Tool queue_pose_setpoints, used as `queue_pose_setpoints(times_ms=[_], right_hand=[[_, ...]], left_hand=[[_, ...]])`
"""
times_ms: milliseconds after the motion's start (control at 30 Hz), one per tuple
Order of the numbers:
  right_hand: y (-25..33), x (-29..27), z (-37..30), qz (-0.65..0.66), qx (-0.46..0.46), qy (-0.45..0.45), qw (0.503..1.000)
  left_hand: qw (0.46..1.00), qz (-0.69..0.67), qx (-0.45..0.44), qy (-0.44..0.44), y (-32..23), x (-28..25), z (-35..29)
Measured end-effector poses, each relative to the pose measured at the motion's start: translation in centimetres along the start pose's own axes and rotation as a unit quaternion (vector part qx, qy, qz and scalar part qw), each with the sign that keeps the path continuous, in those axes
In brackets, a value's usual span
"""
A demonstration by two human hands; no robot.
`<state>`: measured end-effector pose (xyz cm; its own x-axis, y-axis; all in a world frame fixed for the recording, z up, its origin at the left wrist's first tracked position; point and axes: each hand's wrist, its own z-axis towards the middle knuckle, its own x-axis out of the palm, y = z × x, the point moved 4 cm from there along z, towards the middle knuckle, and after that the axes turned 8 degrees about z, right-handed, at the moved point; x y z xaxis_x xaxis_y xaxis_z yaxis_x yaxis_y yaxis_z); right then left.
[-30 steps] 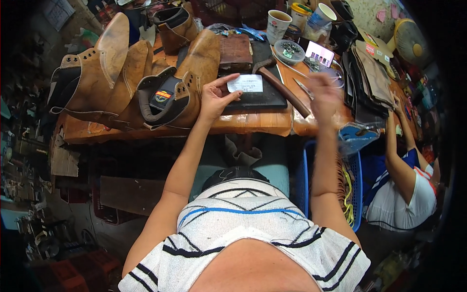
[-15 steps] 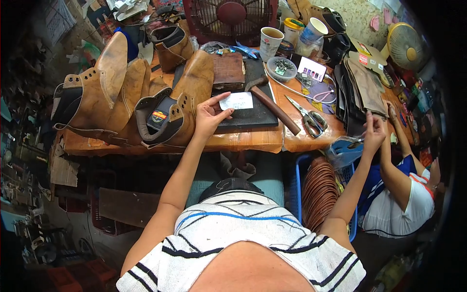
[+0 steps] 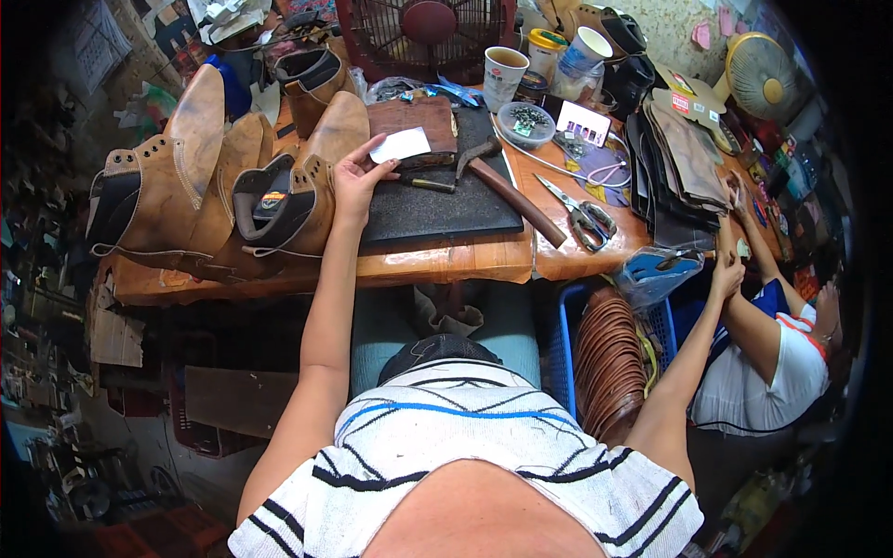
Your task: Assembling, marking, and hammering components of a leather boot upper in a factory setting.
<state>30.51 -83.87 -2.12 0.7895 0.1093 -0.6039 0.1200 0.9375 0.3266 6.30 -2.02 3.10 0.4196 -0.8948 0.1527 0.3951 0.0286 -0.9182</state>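
My left hand pinches a small white slip of paper between thumb and fingers, above the left part of a black work mat. Under and beside it lie a brown leather-covered block and a short brass-coloured metal rod. A hammer with a wooden handle rests across the mat. My right hand is off to the right, past the table's front edge, beside a co-worker's arm. Its fingers are curled together; whatever may be in them is too small to make out.
Brown leather boot uppers crowd the table's left side. Scissors, a tub of small metal pieces, a paper cup and stacked leather pieces stand rightward. A blue basket sits below; a co-worker sits close at right.
My left hand has moved left and away from me with the slip, baring the metal rod on the mat. My right hand has dropped slightly nearer and right, its fingers more curled.
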Motion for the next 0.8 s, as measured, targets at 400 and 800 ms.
queue_pose_setpoints(times_ms=[400, 800], right_hand=[[-3.9, 1.8, 2.8, -0.017, 0.111, 0.193, 0.975], [0.1, -3.8, -0.2, 0.562, 0.406, 0.154, 0.704]], left_hand=[[0.999, 0.032, 0.007, -0.004, 1.2, 1.2, 0.3], [0.875, 0.444, 0.190, -0.027, -0.9, 3.9, 2.3]])
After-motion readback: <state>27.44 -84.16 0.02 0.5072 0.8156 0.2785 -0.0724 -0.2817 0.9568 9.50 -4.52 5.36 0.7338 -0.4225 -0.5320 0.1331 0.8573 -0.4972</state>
